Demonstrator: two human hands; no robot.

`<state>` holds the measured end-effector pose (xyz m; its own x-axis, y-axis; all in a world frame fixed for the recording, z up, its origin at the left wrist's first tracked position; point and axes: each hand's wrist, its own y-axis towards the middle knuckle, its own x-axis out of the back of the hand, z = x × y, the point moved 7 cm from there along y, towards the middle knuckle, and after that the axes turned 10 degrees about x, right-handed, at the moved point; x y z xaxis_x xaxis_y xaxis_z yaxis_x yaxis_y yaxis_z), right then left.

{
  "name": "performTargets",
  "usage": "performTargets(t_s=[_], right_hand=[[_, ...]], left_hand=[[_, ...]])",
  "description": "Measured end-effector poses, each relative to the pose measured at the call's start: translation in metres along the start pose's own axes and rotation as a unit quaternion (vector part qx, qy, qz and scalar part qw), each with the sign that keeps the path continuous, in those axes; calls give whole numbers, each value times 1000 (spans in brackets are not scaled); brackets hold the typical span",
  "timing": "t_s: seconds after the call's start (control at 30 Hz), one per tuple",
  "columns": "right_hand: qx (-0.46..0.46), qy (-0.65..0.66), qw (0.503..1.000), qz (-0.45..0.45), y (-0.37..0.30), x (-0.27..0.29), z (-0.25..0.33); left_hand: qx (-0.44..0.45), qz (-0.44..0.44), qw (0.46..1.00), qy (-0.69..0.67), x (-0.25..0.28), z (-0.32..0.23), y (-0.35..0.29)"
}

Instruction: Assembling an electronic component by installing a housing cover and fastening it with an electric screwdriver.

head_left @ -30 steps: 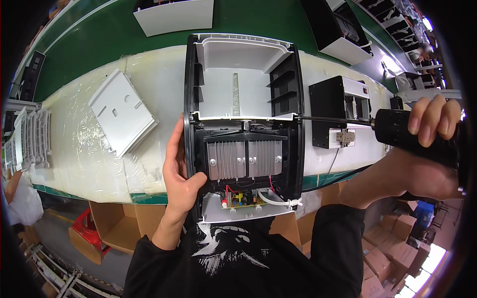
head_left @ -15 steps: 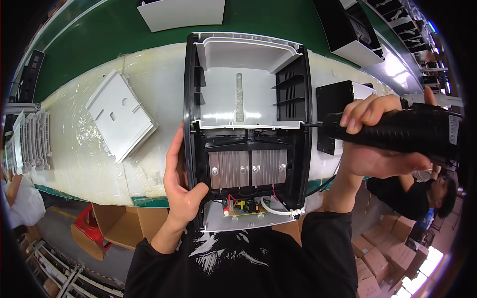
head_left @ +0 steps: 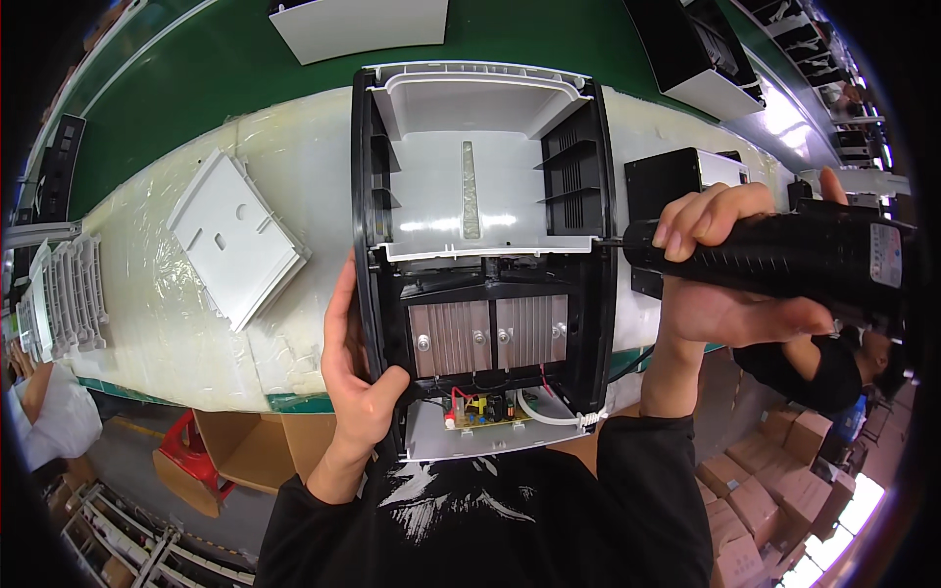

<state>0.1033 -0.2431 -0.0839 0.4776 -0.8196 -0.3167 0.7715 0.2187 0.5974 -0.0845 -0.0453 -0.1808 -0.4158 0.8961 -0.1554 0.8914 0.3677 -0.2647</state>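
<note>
In front of me lies an open appliance housing (head_left: 361, 196) with black side walls and a white inner liner (head_left: 421, 176). Its near part holds two ribbed metal heat sinks (head_left: 449, 336) and, closest to me, a small circuit board (head_left: 480, 410) with coloured wires. My left hand (head_left: 365, 382) grips the housing's left wall, thumb over the edge, the other fingers along the outside. In my right hand (head_left: 716, 265) is a black electric screwdriver (head_left: 774, 263), held level. Its bit reaches the right wall near the liner's front edge; the exact contact point is too small to make out.
White flat panels (head_left: 235, 235) lie left on the padded bench (head_left: 127, 294), beside a row of white slotted parts (head_left: 69, 299). Right, behind the screwdriver, stands a black box-shaped unit (head_left: 662, 181). More housings (head_left: 363, 29) stand on the green surface. People sit at both sides.
The screwdriver and my right hand have shifted slightly left, with the bit closer in at the right wall. My left hand keeps its hold on the housing.
</note>
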Motion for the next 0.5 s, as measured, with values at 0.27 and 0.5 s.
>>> performTargets(t_s=[0.27, 0.5], right_hand=[[69, -3, 998, 1, 0, -4, 8], [76, -36, 996, 15, -2, -4, 9]], left_hand=[[-4, -39, 984, 172, -4, -12, -2], [-12, -41, 973, 225, -5, -13, -1]])
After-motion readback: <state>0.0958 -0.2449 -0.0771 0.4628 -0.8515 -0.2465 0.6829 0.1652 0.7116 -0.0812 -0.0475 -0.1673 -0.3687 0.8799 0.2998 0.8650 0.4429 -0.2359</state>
